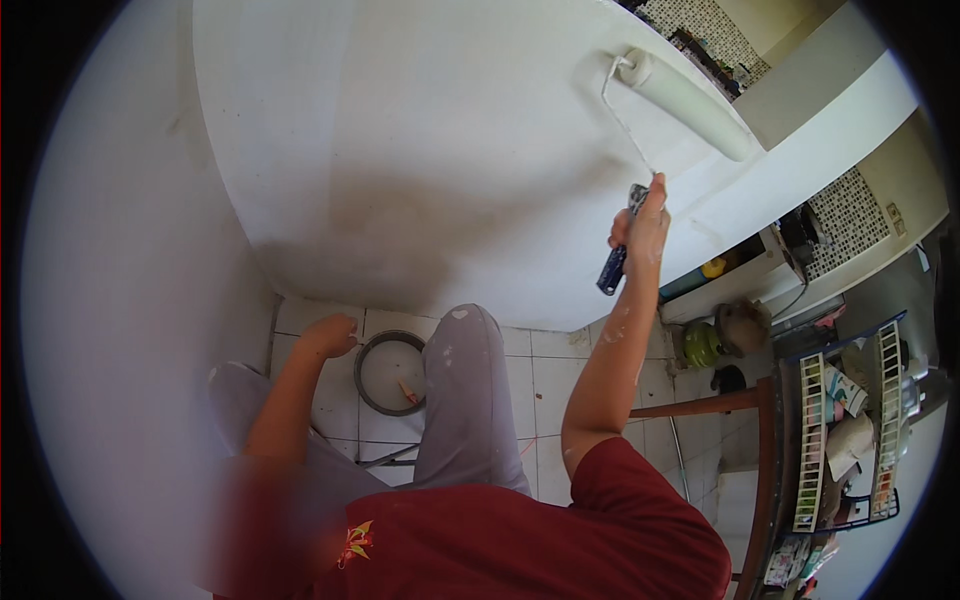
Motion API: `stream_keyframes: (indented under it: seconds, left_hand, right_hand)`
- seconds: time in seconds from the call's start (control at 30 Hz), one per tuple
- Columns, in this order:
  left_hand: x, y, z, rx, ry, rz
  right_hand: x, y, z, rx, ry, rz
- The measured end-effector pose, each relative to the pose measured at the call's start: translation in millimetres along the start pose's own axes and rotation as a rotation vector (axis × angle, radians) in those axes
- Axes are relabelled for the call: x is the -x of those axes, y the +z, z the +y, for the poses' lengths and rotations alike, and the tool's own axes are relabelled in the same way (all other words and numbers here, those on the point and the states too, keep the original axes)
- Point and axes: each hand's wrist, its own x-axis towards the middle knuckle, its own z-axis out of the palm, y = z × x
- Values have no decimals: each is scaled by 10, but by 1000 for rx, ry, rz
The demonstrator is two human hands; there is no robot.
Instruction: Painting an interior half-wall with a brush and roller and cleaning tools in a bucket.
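Note:
My right hand [643, 225] is closed around the dark, paint-spotted handle of a paint roller [686, 105]. The roller's long pale sleeve lies at the upper right of the white wall [450, 135], beside the wall's edge. Low on the left, my left hand [331, 335] is curled over the tiled floor, near my knee; whether it holds anything cannot be made out. Just right of it a round dark-rimmed bucket [360, 375] stands on the floor, with whitish contents and a paintbrush [407, 391] in it. My right knee partly covers the bucket's right side.
Another white wall [127, 300] meets the first at the left corner. To the right stand a wooden table frame [763, 450], a plastic rack [811, 450] filled with household items, and a green gas cylinder [700, 345]. Kitchen counters show beyond the wall's edge.

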Motion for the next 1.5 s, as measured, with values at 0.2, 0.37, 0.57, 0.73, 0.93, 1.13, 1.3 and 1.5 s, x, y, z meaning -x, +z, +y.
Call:
stream_keyframes:
  seconds: [0.2,0.37,0.57,0.73,0.93,1.13,1.3,1.5]
  left_hand:
    - [67,-6,37,6,8,-8]
    - [76,-18,57,-37,19,2]
    - [65,-6,-12,-29,-16,-25]
    - [66,-66,36,-10,-45,-41]
    - [128,-101,69,-24,-59,-32]
    - [137,-102,67,-2,4,-35]
    - [164,-190,238,-22,-11,-28]
    - [154,-112,212,-31,28,3]
  right_hand:
    - [278,15,833,14,163,-28]
    - [535,16,1492,66,308,-61]
    - [762,64,1853,128,460,-92]
    - [845,54,1968,140,477,-95]
    - [754,-15,1721,131,486,-43]
    - [694,-43,1506,199,388,-31]
    - [646,-40,1412,207,367,-11]
    - [497,-63,1065,198,303,-53]
